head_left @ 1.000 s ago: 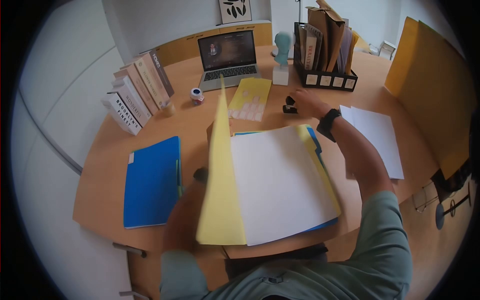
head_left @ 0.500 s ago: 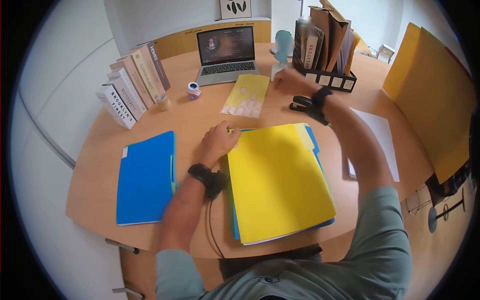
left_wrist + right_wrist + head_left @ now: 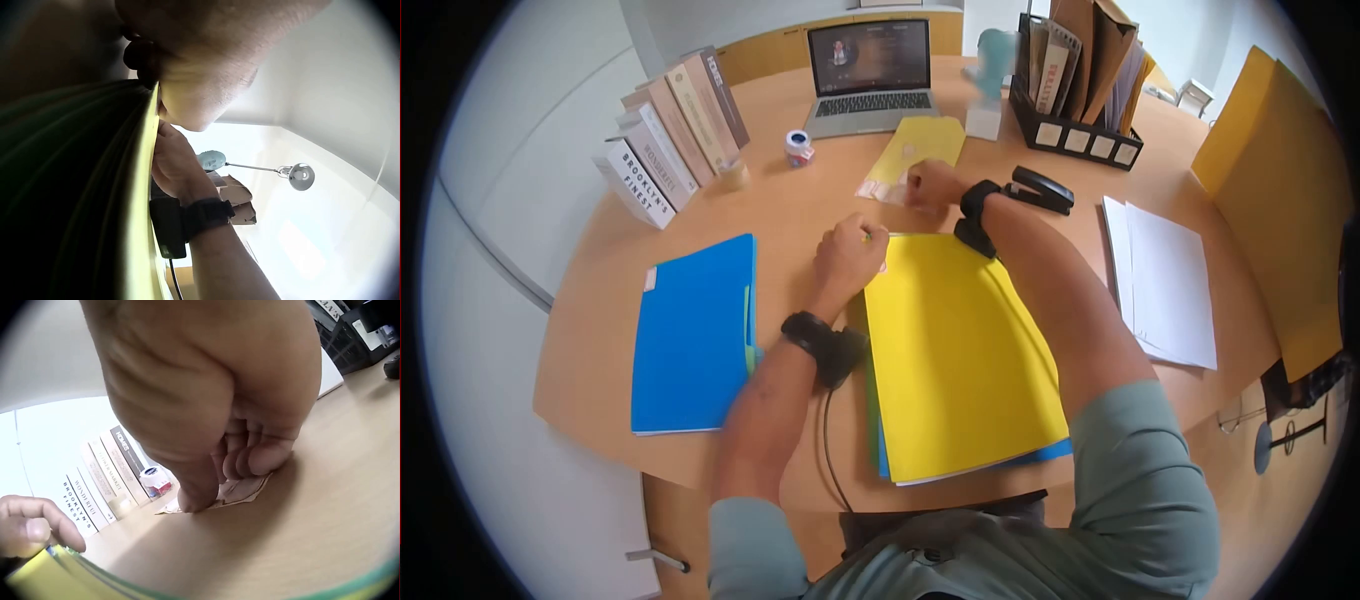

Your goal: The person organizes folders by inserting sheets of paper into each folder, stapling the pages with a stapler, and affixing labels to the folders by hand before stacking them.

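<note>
A yellow folder point(image 3: 960, 360) lies closed on a stack with blue and green edges in front of me. My left hand point(image 3: 850, 262) grips the stack at its upper left corner; the right wrist view shows that thumb on top of the yellow corner. Beyond the stack, my right hand point(image 3: 936, 186) is down at the near end of a yellow sheet of labels point(image 3: 922, 142). Its fingers are bent, and the thumb and fingertips meet pale pink labels point(image 3: 240, 490) in the right wrist view. Just right of that wrist is a black stapler point(image 3: 1042, 190).
A blue folder point(image 3: 692, 340) lies at left, white papers point(image 3: 1168, 285) at right. Farther back stand books point(image 3: 690, 120), a small round container point(image 3: 799, 150), a laptop point(image 3: 870, 105), a teal bust point(image 3: 992, 65) and a black file organizer point(image 3: 1080, 140). Tall yellow boards point(image 3: 1270, 190) rise at right.
The yellow cover, raised at first, has swung shut over the white paper. My right hand has left the stapler and moved left to the label sheet. My left hand stays at the stack's corner.
</note>
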Available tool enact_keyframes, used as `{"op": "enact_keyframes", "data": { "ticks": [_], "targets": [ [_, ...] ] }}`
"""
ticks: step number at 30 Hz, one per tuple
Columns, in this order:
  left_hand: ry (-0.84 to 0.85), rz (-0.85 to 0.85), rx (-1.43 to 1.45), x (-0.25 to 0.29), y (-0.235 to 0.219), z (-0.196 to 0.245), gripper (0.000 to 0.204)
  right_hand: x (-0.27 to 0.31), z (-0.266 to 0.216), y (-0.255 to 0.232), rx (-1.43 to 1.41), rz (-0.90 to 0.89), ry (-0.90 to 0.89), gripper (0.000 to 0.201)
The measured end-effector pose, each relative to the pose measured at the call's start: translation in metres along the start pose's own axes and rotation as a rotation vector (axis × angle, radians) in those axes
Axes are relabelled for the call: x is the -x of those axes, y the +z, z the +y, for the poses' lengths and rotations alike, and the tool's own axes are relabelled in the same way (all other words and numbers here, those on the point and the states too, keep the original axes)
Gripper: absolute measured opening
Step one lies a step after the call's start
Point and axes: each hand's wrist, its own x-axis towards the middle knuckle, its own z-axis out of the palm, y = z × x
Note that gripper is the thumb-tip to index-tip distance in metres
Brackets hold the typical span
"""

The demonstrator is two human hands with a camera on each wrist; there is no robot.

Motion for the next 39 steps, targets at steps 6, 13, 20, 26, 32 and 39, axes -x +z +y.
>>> {"op": "enact_keyframes", "data": {
  "ticks": [6, 13, 20, 26, 32, 39],
  "targets": [
    [0.020, 0.021, 0.053, -0.005, 0.001, -0.007, 0.029, -0.003, 0.001, -0.008, -0.056, -0.067, 0.014, 0.029],
    [0.064, 0.073, 0.225, -0.009, 0.003, -0.004, 0.024, -0.013, 0.010, -0.013, -0.062, -0.120, -0.016, 0.029],
    [0.026, 0.057, 0.682, -0.012, 0.004, 0.005, 0.014, 0.065, -0.088, -0.060, -0.232, -0.068, -0.331, 0.036],
    [-0.294, -0.224, 1.041, -0.004, -0.007, 0.021, 0.014, 0.106, -0.123, -0.039, 0.003, 0.004, -0.268, 0.029],
    [-0.201, -0.502, 1.058, 0.014, -0.004, 0.031, 0.014, 0.104, -0.083, -0.060, -0.104, 0.244, -0.246, 0.020],
    [0.016, -0.322, 0.662, 0.034, -0.011, 0.052, 0.016, 0.138, -0.094, -0.070, 0.010, 0.394, -0.384, 0.022]
  ]
}}
